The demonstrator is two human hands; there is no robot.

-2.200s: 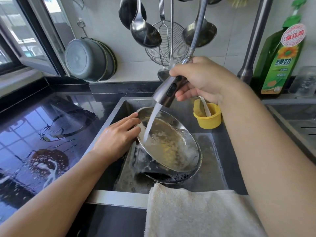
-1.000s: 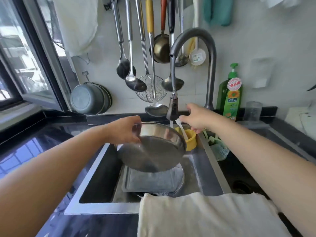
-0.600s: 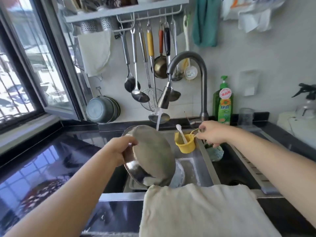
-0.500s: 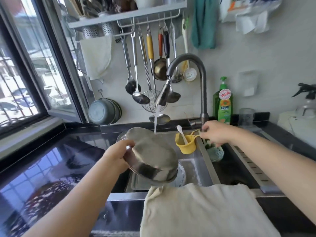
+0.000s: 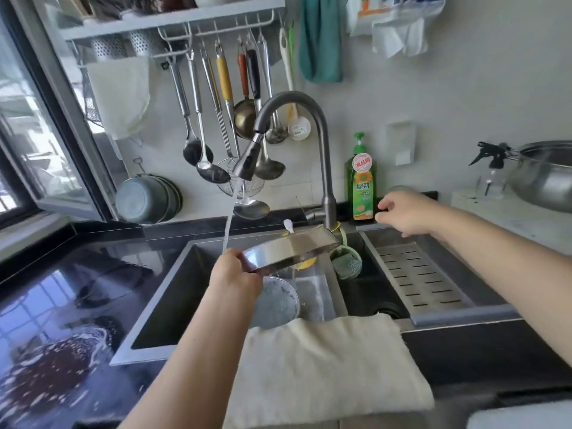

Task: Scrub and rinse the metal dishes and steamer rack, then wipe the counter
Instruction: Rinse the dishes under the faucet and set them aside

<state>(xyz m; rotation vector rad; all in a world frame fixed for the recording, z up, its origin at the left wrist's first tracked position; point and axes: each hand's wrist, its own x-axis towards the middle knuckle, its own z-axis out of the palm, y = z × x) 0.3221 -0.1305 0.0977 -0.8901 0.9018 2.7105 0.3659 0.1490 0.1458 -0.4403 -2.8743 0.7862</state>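
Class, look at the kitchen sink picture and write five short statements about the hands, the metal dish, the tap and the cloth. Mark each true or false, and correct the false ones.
1. The left hand grips the round metal dish by its rim. True.
2. The right hand holds the faucet spray head. False: it is off the faucet, held empty near the green dish soap bottle.
3. Water runs from the spray head. True.
4. The metal dish lies flat on the sink floor. False: it is held up above the sink.
5. A cream cloth lies draped over the front edge of the sink. True.
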